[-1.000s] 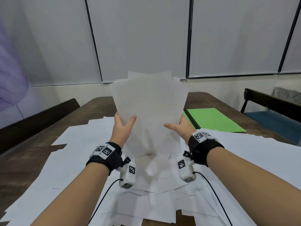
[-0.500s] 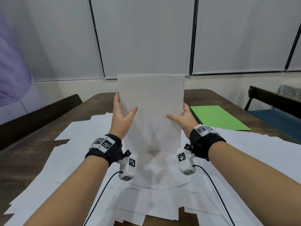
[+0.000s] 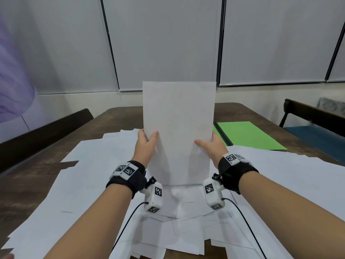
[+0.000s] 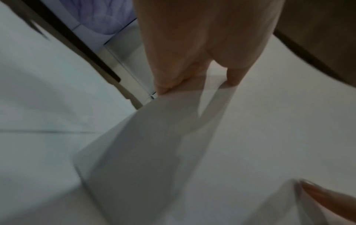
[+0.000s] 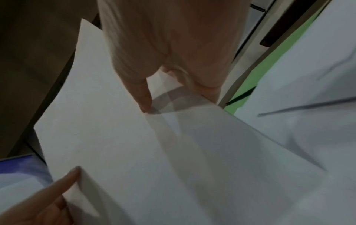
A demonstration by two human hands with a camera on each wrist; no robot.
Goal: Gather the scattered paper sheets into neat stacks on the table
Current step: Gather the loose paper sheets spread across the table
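A stack [image 3: 178, 131] of white sheets stands upright on its short edge in the middle of the table [image 3: 115, 118], its sides squared and its bottom edge resting on the loose sheets [image 3: 291, 180] that cover the near part of the tabletop. The left hand [image 3: 146, 144] grips the stack's left edge, thumb on the near face and fingers wrapped behind; the left wrist view shows that thumb pressed onto the paper. The right hand [image 3: 211, 146] grips the right edge the same way, thumb [image 5: 142, 97] flat on the near face and fingers behind. A green folder [image 3: 248, 135] lies flat on the table just right of the stack, partly overlapped by loose sheets. Dark chairs [image 3: 313, 116] stand at both sides of the table, and pale blinds [image 3: 162, 40] hang behind it.
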